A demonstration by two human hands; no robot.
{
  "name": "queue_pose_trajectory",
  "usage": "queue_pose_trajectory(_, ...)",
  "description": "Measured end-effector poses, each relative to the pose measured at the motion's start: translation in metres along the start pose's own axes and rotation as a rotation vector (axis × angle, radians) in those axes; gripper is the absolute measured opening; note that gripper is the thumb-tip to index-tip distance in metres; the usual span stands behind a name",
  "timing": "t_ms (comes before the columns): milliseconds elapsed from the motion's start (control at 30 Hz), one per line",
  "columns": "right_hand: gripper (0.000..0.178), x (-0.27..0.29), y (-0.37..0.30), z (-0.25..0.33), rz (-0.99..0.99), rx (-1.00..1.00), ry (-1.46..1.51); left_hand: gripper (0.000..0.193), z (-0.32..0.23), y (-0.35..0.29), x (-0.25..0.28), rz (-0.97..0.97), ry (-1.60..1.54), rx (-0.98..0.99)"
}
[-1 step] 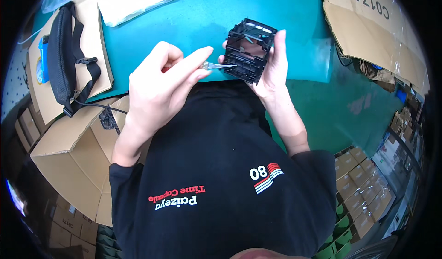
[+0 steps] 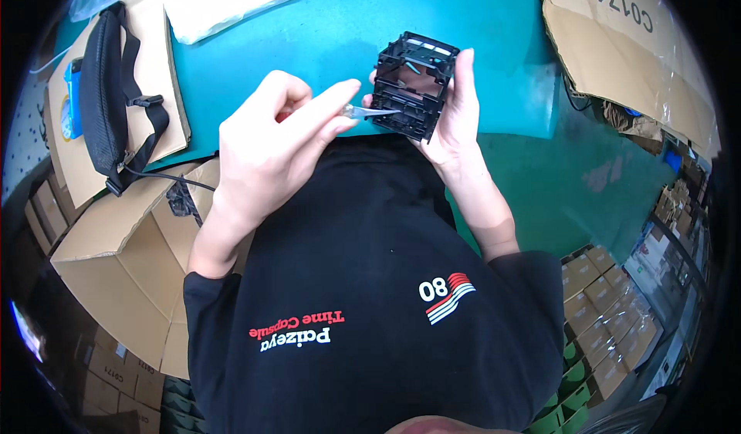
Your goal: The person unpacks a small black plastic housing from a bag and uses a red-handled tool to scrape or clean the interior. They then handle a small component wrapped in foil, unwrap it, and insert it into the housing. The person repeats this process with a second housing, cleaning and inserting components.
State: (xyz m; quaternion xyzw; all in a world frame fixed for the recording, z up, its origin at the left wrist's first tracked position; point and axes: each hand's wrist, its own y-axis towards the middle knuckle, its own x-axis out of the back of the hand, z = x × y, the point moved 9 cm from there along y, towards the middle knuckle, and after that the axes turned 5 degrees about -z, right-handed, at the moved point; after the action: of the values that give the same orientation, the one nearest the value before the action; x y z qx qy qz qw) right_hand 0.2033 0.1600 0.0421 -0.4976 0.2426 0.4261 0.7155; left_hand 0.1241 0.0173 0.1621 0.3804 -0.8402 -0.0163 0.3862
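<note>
At the one o'clock of our view, a black frame (image 2: 421, 98), boxy and open, sits tilted in the right hand (image 2: 461, 121), raised above a teal worktop (image 2: 332, 40). We note one small change: the frame has just edged toward nine o'clock, while the tip of a pointed tool (image 2: 370, 112) stays over its lower, slotted section. We judge that to be a minor adjustment of the hold, with the close work there still in progress. The left hand (image 2: 266, 145) keeps its grip pinched, thumb and forefinger closed on the tool; the right grip is cupped part-open around the frame's sides. Whether the tip touches the frame, we cannot tell.

The frame looks to us like moulded hard plastic, ribbed and angular, with a wide window across its middle and a teal sliver showing inside. The tool is slim, pale and tapered, with a sheen like metal. At eleven o'clock we see a crumpled white bag (image 2: 231, 2), soft and glossy; at ten, a padded black pouch (image 2: 108, 94) with webbing straps on matte brown cardboard (image 2: 157, 56). A creased carton (image 2: 617, 40) stands at two o'clock.
</note>
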Motion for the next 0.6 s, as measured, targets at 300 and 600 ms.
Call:
queue_pose_trajectory(300,0.088,-0.0039,0.0005,-0.0148,0.054,-0.140,0.238,0.035,-0.0015,-0.0009,-0.0095,-0.011,0.050,-0.085)
queue_pose_trajectory(600,0.080,-0.0099,-0.0039,-0.0116,0.051,-0.122,0.129,0.032,-0.0047,0.0019,-0.0064,0.017,0.056,-0.080)
